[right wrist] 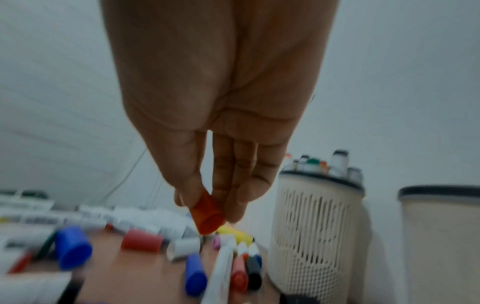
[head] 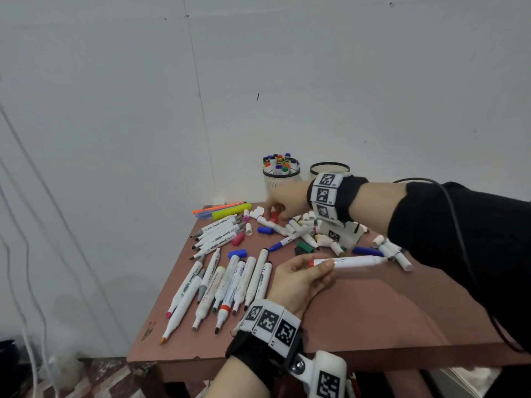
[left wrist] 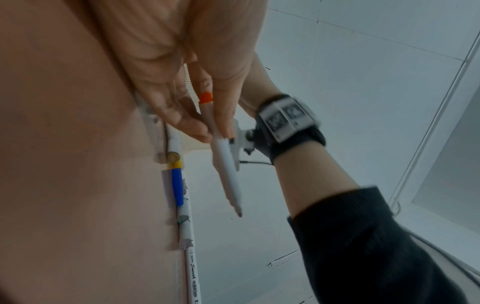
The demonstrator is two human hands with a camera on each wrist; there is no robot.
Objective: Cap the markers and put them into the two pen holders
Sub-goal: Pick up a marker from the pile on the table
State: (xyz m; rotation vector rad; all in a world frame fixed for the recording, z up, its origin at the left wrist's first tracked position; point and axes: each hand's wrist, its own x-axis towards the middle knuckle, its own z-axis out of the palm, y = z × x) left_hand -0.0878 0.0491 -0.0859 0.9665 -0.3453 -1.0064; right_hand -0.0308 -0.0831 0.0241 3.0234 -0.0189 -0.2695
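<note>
My left hand (head: 304, 275) holds a white marker (head: 349, 261) with an orange band, level above the table, its bare tip pointing right. In the left wrist view the same marker (left wrist: 223, 156) is pinched between thumb and fingers. My right hand (head: 277, 208) reaches over the cap pile at the back and pinches an orange-red cap (right wrist: 207, 216) just above the table. One pen holder (head: 281, 175) at the back holds several capped markers; the other holder (head: 329, 169) stands to its right, partly behind my wrist.
Several uncapped markers (head: 227, 282) lie in rows on the left of the brown table (head: 359, 317). Loose blue, red, green and white caps (head: 307, 228) litter the back. A yellow highlighter (head: 231, 211) lies at the far left edge.
</note>
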